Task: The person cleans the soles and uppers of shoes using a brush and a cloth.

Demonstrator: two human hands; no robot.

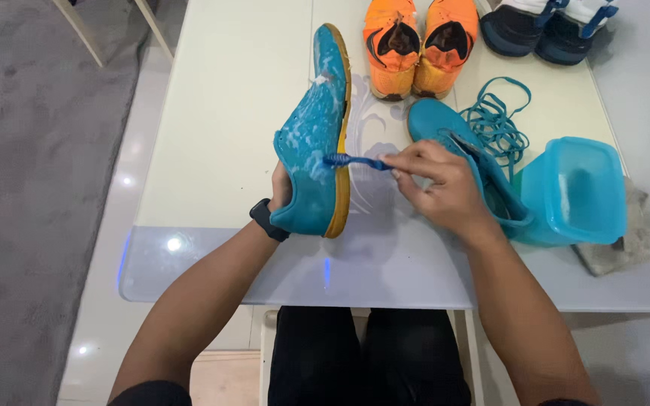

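Scrubbing step in hand, as I read it. Left hand (280, 188) is clamped on the heel end of the teal shoe (314, 143), holding it on edge above the bench (220, 113), toe pointing away, upper covered in white suds. Right hand (438, 184) is pinched shut on the handle of a blue toothbrush (355, 161); its head sits against the shoe's side just by the yellow sole edge.

The second teal shoe (453, 143) lies on the bench under the right hand, teal laces (494, 120) loose beside it. A teal tub (577, 192) stands at right, touching that shoe, on a grey rag (626, 244). An orange pair (419, 45) and a dark pair (547, 26) sit at the far edge.

My judgement: the next stroke needs a firm left grip so the shoe doesn't twist, with the bristles kept flat along the sole seam.
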